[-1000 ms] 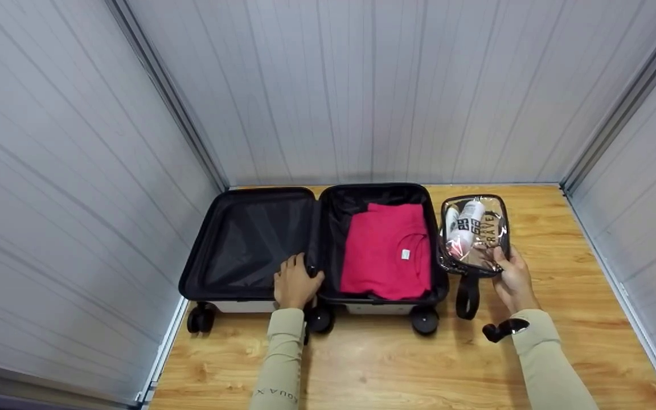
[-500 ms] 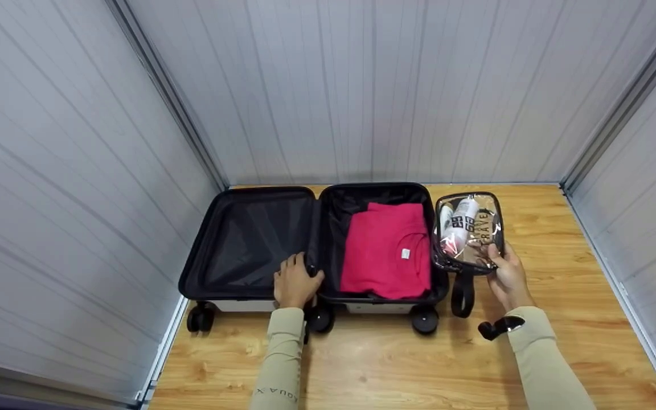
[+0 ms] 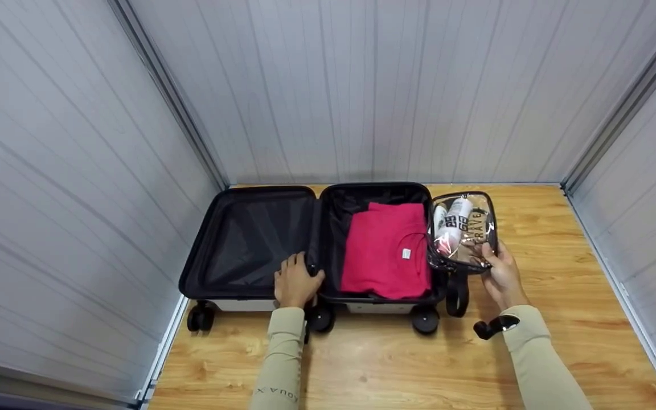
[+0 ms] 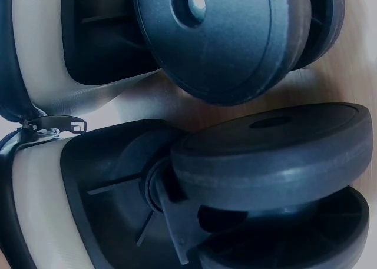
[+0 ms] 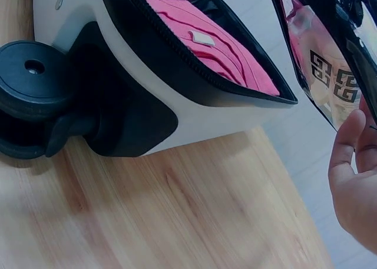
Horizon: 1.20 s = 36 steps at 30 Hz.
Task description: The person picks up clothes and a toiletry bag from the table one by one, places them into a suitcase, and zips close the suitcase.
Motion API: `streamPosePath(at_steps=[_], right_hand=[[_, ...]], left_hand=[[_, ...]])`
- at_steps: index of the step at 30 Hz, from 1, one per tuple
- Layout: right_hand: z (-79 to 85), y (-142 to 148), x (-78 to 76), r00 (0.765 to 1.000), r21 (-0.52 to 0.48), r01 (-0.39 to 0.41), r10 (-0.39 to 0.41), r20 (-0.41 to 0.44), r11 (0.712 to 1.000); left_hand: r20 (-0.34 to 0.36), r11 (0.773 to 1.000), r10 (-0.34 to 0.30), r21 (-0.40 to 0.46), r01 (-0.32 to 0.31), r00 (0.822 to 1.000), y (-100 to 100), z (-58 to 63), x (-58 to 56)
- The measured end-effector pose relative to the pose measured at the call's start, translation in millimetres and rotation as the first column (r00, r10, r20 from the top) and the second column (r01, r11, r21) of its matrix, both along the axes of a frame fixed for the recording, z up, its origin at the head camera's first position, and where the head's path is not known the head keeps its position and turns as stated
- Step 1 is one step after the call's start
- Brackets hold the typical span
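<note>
My right hand (image 3: 503, 278) grips the lower right corner of a clear toiletry bag (image 3: 479, 250) with black trim and a black strap. White bottles (image 3: 454, 222) show through its plastic. The bag's left edge overlaps the right rim of an opened suitcase (image 3: 328, 193). Inside that right half lies a folded pink shirt (image 3: 382, 250) with a small white label. My left hand (image 3: 295, 283) rests on the suitcase's inner edge near the hinge, fingers over the left half. In the right wrist view, the thumb (image 5: 347, 133) presses on the bag, held above the floor beside the case.
Black suitcase wheels (image 3: 425, 320) stick out toward me at the front. The wooden floor (image 3: 373, 370) runs in front and to the right. Pale panel walls (image 3: 333, 97) stand behind and at both sides. The suitcase's left half (image 3: 248, 250) has a dark lining.
My right hand has carried the toiletry bag left, from beside the suitcase to over its right rim. My left hand has stayed in place.
</note>
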State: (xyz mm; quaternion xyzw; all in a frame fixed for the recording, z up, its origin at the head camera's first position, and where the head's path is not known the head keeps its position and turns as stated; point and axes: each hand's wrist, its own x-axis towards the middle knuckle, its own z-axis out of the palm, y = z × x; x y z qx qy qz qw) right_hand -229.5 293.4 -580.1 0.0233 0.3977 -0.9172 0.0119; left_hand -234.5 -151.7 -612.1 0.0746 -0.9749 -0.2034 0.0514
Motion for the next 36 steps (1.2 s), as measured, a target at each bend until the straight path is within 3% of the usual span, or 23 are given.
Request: streamPosePath(at_steps=[9,20,36], right_hand=[[3.1,-6.9,-0.6,0.999,-0.021,-0.019,0.019,-0.034,1.000],[5.6,-15.7,-1.2,0.999,-0.015,-0.040,0.040,-0.016,0.999],[7.6,-33.4,-4.4,0.999,0.067,-0.049,0.048,0.012,0.997]], left_hand=[[-0.017,1.000,-0.006,0.010,0.006,1.000,1.2,0.0,0.4],[-0.019,1.000,-0.002,0.019,0.002,1.000,1.9,-0.8,-0.1],[-0.004,1.000,0.002,0.004,-0.002,1.000,1.0,-1.0,-0.8]])
